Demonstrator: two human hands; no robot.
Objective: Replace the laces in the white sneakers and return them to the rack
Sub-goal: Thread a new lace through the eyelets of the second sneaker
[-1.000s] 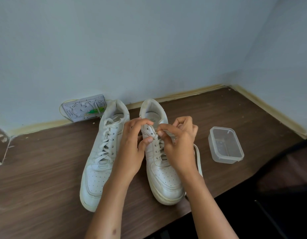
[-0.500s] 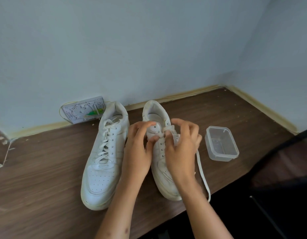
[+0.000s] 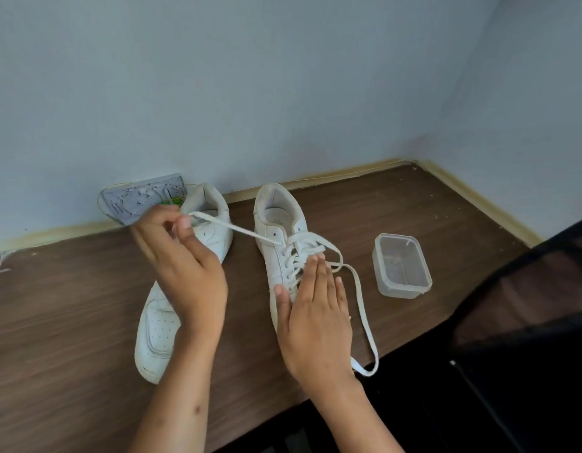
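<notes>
Two white sneakers stand side by side on the brown table (image 3: 70, 315), toes toward me. My left hand (image 3: 185, 273) hovers over the left sneaker (image 3: 159, 328) and pinches one end of a white lace (image 3: 237, 229), drawn taut to the left from an upper eyelet of the right sneaker (image 3: 276, 230). My right hand (image 3: 315, 315) lies flat on the right sneaker's front, fingers together, pressing it down. The lace's other end loops to the right and hangs over the table's front edge.
A clear plastic container (image 3: 402, 264) sits to the right of the right sneaker. A grey socket plate (image 3: 142, 197) leans on the wall behind the left sneaker. Walls meet in a corner at the back right. A dark chair (image 3: 528, 322) is at the right.
Both hands were pinching the lace over the right sneaker's tongue. Now my left hand has pulled a lace end far out to the left, and my right hand has flattened onto the shoe.
</notes>
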